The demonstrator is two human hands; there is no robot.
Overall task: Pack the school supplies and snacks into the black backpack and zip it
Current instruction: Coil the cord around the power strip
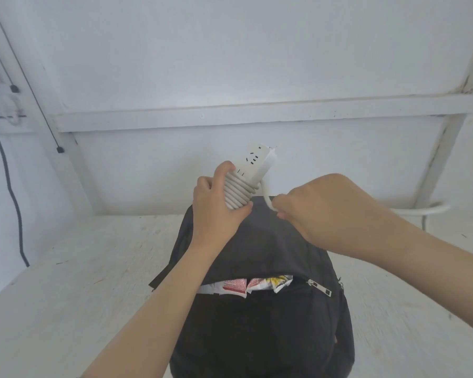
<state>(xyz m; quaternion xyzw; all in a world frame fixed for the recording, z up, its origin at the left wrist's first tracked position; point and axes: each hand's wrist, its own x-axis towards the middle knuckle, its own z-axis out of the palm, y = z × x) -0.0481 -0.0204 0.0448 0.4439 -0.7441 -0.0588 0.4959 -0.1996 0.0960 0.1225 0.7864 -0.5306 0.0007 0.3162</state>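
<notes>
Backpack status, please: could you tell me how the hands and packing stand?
Left hand grips power strip, cord coiled round it. Right hand pinches loose cord. Backpack unzipped, snacks poking out; strip held above it.

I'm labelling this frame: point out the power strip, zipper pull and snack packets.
power strip point(253, 160): head view, on its white socket face.
zipper pull point(322, 288): head view, on the metal tab.
snack packets point(234, 285): head view, on the red-and-white wrapper.

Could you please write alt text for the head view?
A person's left hand grips a white power strip wrapped in its cord while the right hand pinches the loose cord, above a black backpack whose open zip shows snack packets.
</notes>
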